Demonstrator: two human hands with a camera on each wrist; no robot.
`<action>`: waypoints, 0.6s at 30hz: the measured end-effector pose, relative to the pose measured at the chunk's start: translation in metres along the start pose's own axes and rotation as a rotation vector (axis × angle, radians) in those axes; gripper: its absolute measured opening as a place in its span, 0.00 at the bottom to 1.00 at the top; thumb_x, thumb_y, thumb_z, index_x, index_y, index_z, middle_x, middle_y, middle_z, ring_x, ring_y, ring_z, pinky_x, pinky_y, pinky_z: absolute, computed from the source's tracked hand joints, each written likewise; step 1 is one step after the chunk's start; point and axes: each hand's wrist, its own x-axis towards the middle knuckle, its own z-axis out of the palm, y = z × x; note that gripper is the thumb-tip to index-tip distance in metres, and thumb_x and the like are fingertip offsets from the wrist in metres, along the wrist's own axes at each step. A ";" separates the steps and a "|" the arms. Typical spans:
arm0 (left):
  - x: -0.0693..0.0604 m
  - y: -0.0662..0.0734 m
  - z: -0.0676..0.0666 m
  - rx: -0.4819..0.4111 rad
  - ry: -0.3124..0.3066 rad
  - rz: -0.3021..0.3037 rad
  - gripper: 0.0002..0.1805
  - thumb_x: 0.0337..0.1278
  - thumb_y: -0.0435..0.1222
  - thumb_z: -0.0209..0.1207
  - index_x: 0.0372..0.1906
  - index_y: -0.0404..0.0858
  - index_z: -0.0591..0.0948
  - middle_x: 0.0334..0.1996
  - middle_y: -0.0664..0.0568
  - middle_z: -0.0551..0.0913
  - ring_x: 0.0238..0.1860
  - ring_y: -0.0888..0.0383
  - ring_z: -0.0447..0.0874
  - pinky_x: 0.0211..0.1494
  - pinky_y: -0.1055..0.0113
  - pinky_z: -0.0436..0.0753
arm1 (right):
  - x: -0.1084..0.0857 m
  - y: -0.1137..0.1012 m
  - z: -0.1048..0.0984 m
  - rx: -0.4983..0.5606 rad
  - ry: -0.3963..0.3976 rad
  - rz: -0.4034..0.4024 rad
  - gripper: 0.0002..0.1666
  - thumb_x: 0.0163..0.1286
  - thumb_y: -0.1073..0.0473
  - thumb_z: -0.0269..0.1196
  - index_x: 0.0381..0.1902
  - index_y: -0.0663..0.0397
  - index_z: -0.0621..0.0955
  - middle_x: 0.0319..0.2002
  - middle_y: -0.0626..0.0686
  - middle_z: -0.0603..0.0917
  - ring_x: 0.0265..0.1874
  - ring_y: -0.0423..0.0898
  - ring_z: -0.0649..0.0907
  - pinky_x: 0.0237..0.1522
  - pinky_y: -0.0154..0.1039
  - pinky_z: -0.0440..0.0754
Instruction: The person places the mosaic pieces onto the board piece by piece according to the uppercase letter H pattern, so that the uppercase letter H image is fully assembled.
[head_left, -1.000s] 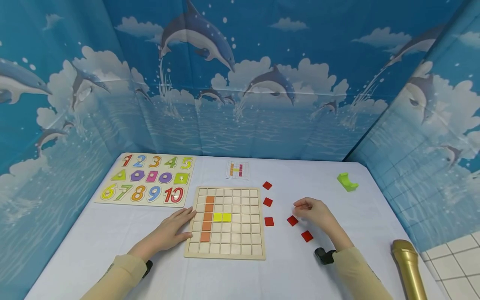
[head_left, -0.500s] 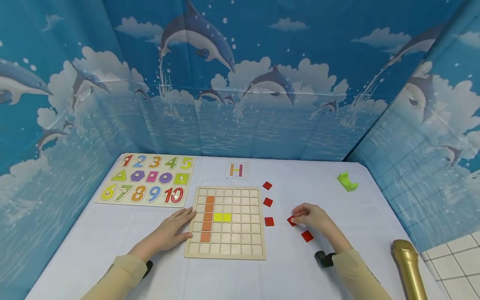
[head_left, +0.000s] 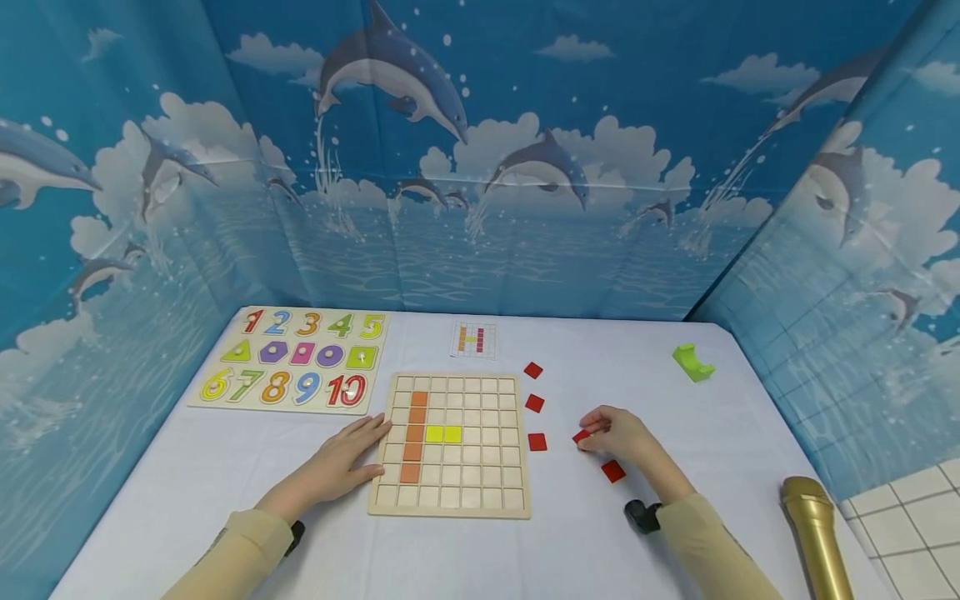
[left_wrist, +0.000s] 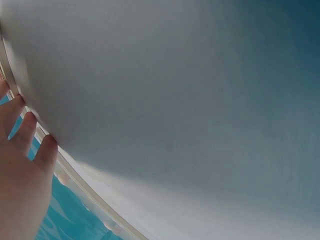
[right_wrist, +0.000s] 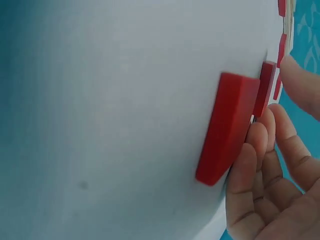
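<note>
My left hand (head_left: 341, 465) rests with spread, nearly straight fingers against the left edge of a wooden grid board (head_left: 450, 509). Its fingertips (left_wrist: 49, 140) touch that edge in the left wrist view. An orange column (head_left: 413, 433) and two yellow squares (head_left: 444, 434) lie in the board's cells. Right of the board, my right hand (head_left: 618, 435) pinches a red square tile (right_wrist: 264, 90) at table level between thumb and fingers; the fingers partly hide it in the head view. Closest to the right wrist camera lies another red tile (right_wrist: 227, 129), beside the curled fingers.
Three red tiles (head_left: 535, 403) lie along the board's right side. A pattern card (head_left: 474, 341) is behind the board. A number puzzle (head_left: 288, 358) sits at the back left. A green curved block (head_left: 693, 363) and a gold microphone (head_left: 817, 533) are on the right.
My right hand has come down and slightly left onto the red tile, its thumb and fingers closing around it. The left hand has stayed at the board's edge.
</note>
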 end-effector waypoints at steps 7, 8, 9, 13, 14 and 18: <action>0.001 -0.002 0.002 0.006 0.000 0.003 0.37 0.64 0.47 0.62 0.74 0.40 0.64 0.76 0.44 0.60 0.77 0.39 0.53 0.73 0.36 0.59 | 0.000 -0.003 0.004 -0.037 0.021 -0.007 0.17 0.57 0.62 0.73 0.43 0.59 0.81 0.34 0.53 0.79 0.33 0.46 0.76 0.33 0.33 0.76; 0.001 -0.002 0.002 0.007 -0.001 0.000 0.37 0.64 0.46 0.62 0.74 0.40 0.64 0.76 0.45 0.60 0.77 0.39 0.53 0.73 0.36 0.59 | 0.000 -0.003 0.004 -0.042 0.022 -0.004 0.17 0.57 0.63 0.73 0.42 0.59 0.81 0.34 0.52 0.79 0.33 0.46 0.76 0.33 0.33 0.75; 0.002 -0.002 0.002 0.006 -0.002 -0.002 0.37 0.64 0.46 0.62 0.74 0.40 0.64 0.76 0.45 0.60 0.77 0.40 0.53 0.74 0.36 0.59 | 0.001 -0.003 0.004 -0.047 0.021 -0.003 0.17 0.57 0.62 0.73 0.42 0.59 0.80 0.34 0.52 0.79 0.33 0.46 0.76 0.33 0.33 0.75; 0.002 -0.002 0.002 0.005 -0.002 -0.004 0.38 0.64 0.46 0.62 0.74 0.40 0.64 0.76 0.45 0.60 0.77 0.40 0.53 0.74 0.37 0.59 | 0.000 -0.004 0.003 -0.061 0.015 -0.009 0.17 0.57 0.63 0.73 0.42 0.59 0.80 0.34 0.53 0.79 0.33 0.46 0.76 0.33 0.34 0.76; 0.002 -0.002 0.001 0.004 -0.002 -0.004 0.38 0.64 0.46 0.62 0.74 0.40 0.64 0.76 0.45 0.60 0.77 0.39 0.53 0.74 0.36 0.59 | 0.000 -0.004 0.003 -0.064 0.014 -0.011 0.17 0.57 0.63 0.73 0.42 0.59 0.80 0.34 0.53 0.79 0.33 0.46 0.76 0.32 0.34 0.76; 0.002 -0.002 0.001 0.004 -0.004 -0.003 0.38 0.64 0.46 0.62 0.74 0.40 0.64 0.76 0.44 0.60 0.77 0.39 0.53 0.73 0.36 0.59 | 0.000 -0.005 0.002 -0.078 0.006 -0.009 0.16 0.57 0.62 0.73 0.41 0.59 0.79 0.33 0.52 0.78 0.32 0.45 0.76 0.32 0.34 0.75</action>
